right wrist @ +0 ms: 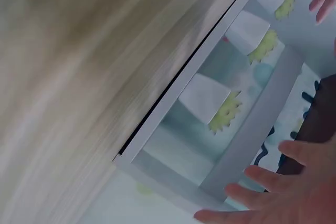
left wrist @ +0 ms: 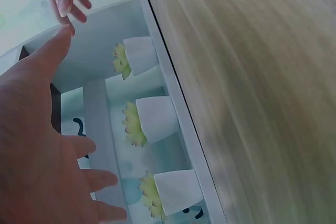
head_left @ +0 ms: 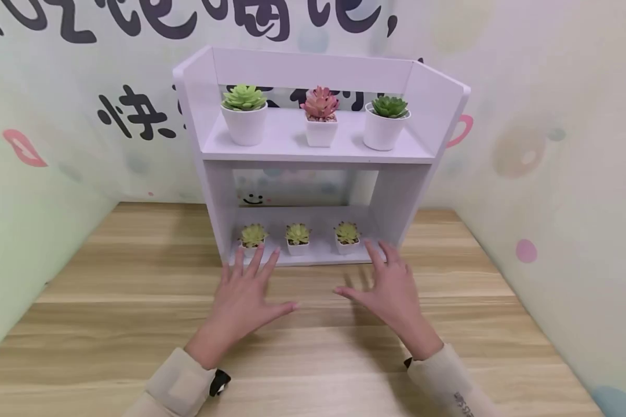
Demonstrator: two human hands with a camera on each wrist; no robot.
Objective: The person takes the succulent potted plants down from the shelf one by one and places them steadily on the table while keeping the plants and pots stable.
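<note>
A white two-tier shelf stands on the table with potted succulents on both levels. My left hand spreads its fingers in front of the lower left succulent, fingertips overlapping its pot in the head view. The right hand, fingers also apart, is near the shelf's lower right corner, beside the lower right succulent. Between them sits the lower middle succulent. Neither hand holds anything. In the left wrist view, the three lower white pots, such as the middle pot, stand along the shelf's front edge.
On the upper level stand a light green succulent, a red succulent in a square pot and a dark green succulent. Behind the shelf is a wall with black lettering and coloured spots. The wooden table extends toward me.
</note>
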